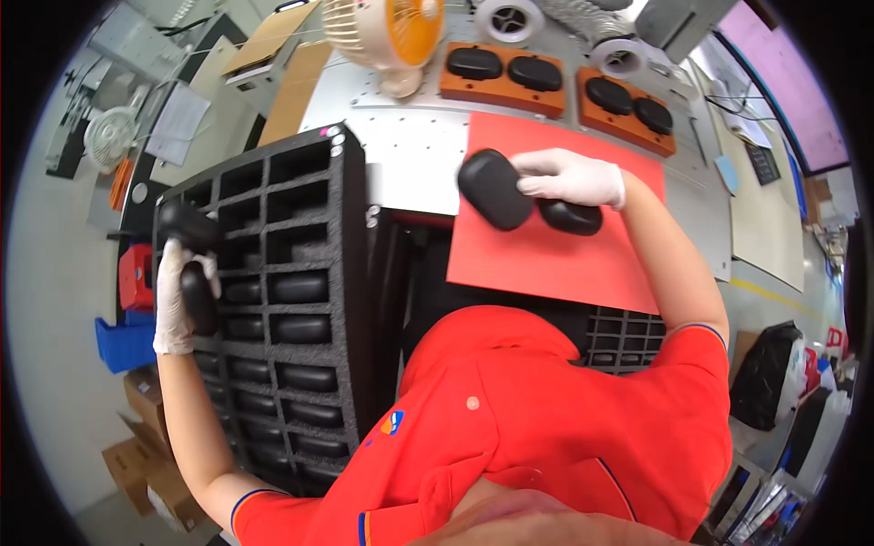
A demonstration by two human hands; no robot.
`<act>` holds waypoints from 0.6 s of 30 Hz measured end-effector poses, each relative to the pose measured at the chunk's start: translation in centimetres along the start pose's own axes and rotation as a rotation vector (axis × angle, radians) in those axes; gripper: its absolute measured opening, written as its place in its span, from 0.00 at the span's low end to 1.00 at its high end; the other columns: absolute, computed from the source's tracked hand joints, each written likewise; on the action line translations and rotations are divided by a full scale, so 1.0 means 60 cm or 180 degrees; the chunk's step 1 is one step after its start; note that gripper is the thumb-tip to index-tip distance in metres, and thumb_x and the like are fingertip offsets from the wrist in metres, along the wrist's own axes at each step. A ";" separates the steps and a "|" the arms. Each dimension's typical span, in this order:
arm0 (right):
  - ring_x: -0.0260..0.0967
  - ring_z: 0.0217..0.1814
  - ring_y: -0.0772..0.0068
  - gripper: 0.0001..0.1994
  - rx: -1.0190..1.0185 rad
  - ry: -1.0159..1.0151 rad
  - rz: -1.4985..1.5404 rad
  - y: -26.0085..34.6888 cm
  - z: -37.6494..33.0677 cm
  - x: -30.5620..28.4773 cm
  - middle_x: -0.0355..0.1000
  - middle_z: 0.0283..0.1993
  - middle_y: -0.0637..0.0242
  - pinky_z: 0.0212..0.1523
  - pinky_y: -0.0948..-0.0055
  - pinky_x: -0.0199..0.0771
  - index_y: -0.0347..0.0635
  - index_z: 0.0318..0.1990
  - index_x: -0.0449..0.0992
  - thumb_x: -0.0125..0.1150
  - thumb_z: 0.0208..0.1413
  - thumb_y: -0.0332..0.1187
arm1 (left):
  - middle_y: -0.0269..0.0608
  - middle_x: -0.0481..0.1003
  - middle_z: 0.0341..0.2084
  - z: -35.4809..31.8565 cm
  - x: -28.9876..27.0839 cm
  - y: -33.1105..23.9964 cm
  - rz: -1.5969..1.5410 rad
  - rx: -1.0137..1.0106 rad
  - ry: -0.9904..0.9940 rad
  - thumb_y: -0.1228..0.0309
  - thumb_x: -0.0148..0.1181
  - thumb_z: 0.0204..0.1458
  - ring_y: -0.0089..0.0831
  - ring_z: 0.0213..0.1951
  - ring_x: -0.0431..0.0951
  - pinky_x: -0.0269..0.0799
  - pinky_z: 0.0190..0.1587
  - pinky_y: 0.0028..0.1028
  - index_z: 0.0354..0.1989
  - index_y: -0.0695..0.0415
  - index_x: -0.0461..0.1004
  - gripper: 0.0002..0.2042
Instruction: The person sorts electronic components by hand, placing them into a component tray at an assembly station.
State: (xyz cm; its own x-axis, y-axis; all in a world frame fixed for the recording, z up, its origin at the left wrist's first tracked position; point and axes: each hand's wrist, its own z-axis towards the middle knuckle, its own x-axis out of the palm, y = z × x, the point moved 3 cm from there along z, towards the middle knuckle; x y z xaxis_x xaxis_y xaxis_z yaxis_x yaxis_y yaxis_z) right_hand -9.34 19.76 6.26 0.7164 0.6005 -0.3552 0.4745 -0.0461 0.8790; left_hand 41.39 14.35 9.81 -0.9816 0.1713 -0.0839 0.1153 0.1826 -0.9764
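Note:
My left hand (173,296), in a white glove, is closed round two rounded black cases at the left edge of a black foam tray. One case (187,224) is by the fingertips; the other (198,298) lies against the palm. The foam tray (353,273) has rows of compartments, several filled with similar black cases. Over a red mat (510,259), my gloved right hand (575,177) pinches the edge of a larger-looking black case (494,189). Another black case (571,217) is under its palm; whether the fingers grip it is hidden.
Two orange fixture blocks (448,86) (628,127), each with two black cases, stand beyond the mat. A cream and orange fan (401,77) and flexible ducts (583,18) are behind. Another compartment tray (628,337) sits below the bench edge.

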 end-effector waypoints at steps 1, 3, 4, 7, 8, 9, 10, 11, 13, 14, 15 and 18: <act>0.67 0.53 0.76 0.21 0.0376 -0.0141 -0.0182 -0.030 -0.039 -0.028 0.73 0.51 0.65 0.57 0.74 0.64 0.37 0.56 0.71 0.54 0.59 0.40 | 0.37 0.72 0.22 0.005 0.097 -0.041 0.0200 -0.0082 0.0511 0.58 0.46 0.62 0.23 0.18 0.71 0.67 0.21 0.22 0.51 0.58 0.69 0.18; 0.68 0.52 0.76 0.21 0.0996 -0.0434 -0.0366 -0.079 -0.097 -0.079 0.74 0.50 0.64 0.56 0.74 0.65 0.37 0.55 0.73 0.55 0.59 0.41 | 0.38 0.73 0.27 0.024 0.289 -0.089 0.0579 -0.0207 0.1132 0.60 0.47 0.62 0.20 0.22 0.72 0.68 0.24 0.20 0.56 0.57 0.68 0.19; 0.69 0.51 0.76 0.21 0.1212 -0.0581 -0.0382 -0.095 -0.116 -0.104 0.75 0.49 0.64 0.55 0.75 0.65 0.37 0.54 0.74 0.56 0.58 0.41 | 0.38 0.74 0.31 0.036 0.362 -0.098 0.0761 -0.0247 0.1218 0.61 0.47 0.62 0.18 0.24 0.72 0.68 0.26 0.18 0.59 0.57 0.67 0.20; 0.71 0.52 0.72 0.25 0.1723 -0.0701 -0.1117 -0.095 -0.142 -0.162 0.75 0.51 0.60 0.56 0.75 0.66 0.39 0.57 0.72 0.57 0.56 0.44 | 0.45 0.74 0.51 0.127 0.537 -0.064 0.2278 0.1556 0.2387 0.62 0.47 0.61 0.32 0.48 0.74 0.68 0.51 0.29 0.62 0.55 0.64 0.22; 0.71 0.52 0.70 0.26 0.1958 -0.0691 -0.1421 -0.097 -0.144 -0.171 0.75 0.52 0.59 0.56 0.75 0.65 0.40 0.58 0.72 0.57 0.55 0.46 | 0.48 0.73 0.51 0.129 0.595 -0.072 0.2555 0.0951 0.2570 0.62 0.46 0.61 0.36 0.50 0.73 0.67 0.52 0.31 0.62 0.53 0.65 0.21; 0.72 0.53 0.63 0.26 0.2054 -0.0626 -0.1780 -0.091 -0.146 -0.173 0.75 0.52 0.57 0.57 0.72 0.66 0.44 0.57 0.72 0.57 0.54 0.49 | 0.50 0.73 0.50 0.131 0.634 -0.075 0.3032 0.0890 0.2419 0.63 0.45 0.61 0.39 0.46 0.76 0.70 0.49 0.33 0.61 0.51 0.66 0.20; 0.72 0.53 0.63 0.26 0.2066 -0.0667 -0.1762 -0.093 -0.149 -0.173 0.75 0.52 0.57 0.57 0.72 0.66 0.44 0.57 0.72 0.57 0.54 0.49 | 0.50 0.73 0.50 0.145 0.654 -0.065 0.3050 0.0923 0.2445 0.63 0.45 0.61 0.39 0.46 0.76 0.70 0.49 0.33 0.61 0.51 0.66 0.20; 0.72 0.53 0.62 0.25 0.1901 -0.0939 -0.2110 -0.093 -0.152 -0.173 0.75 0.51 0.58 0.56 0.71 0.67 0.47 0.56 0.74 0.57 0.54 0.50 | 0.50 0.74 0.48 0.160 0.674 -0.047 0.3978 0.1560 0.2293 0.63 0.45 0.61 0.40 0.43 0.77 0.72 0.46 0.34 0.60 0.51 0.67 0.19; 0.73 0.49 0.58 0.20 0.1697 -0.1500 -0.2819 -0.094 -0.152 -0.160 0.76 0.47 0.60 0.50 0.65 0.71 0.49 0.47 0.78 0.55 0.55 0.53 | 0.49 0.73 0.40 0.161 0.710 -0.035 0.5145 0.2320 0.1606 0.63 0.46 0.60 0.43 0.37 0.79 0.76 0.38 0.37 0.54 0.53 0.71 0.16; 0.75 0.42 0.59 0.19 0.1488 -0.1757 -0.2687 -0.092 -0.158 -0.143 0.77 0.38 0.63 0.44 0.64 0.73 0.49 0.39 0.77 0.53 0.57 0.53 | 0.48 0.73 0.36 0.140 0.718 -0.035 0.4813 0.2710 0.1479 0.64 0.47 0.60 0.43 0.35 0.79 0.77 0.34 0.37 0.45 0.56 0.72 0.12; 0.74 0.35 0.59 0.15 0.0733 -0.2039 -0.2380 -0.088 -0.168 -0.116 0.75 0.32 0.63 0.38 0.65 0.74 0.48 0.32 0.76 0.56 0.57 0.49 | 0.47 0.72 0.35 0.113 0.724 -0.027 0.4510 0.2789 0.1792 0.64 0.48 0.60 0.43 0.34 0.79 0.76 0.33 0.37 0.41 0.56 0.72 0.11; 0.71 0.32 0.59 0.10 -0.0310 -0.1175 -0.1662 -0.117 -0.165 -0.032 0.72 0.31 0.64 0.34 0.67 0.72 0.47 0.27 0.73 0.64 0.52 0.40 | 0.48 0.72 0.33 0.058 0.743 0.028 0.3601 0.3273 0.2789 0.63 0.49 0.59 0.42 0.32 0.77 0.75 0.32 0.37 0.33 0.56 0.70 0.09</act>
State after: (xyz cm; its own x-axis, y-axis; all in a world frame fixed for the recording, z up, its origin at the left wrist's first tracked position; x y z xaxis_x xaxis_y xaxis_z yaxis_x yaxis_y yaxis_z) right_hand -19.13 26.85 3.90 0.5409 0.2094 -0.8146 0.7720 0.2608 0.5796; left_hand -2.72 18.92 3.71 -0.0922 0.2560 -0.9623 0.1470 -0.9523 -0.2675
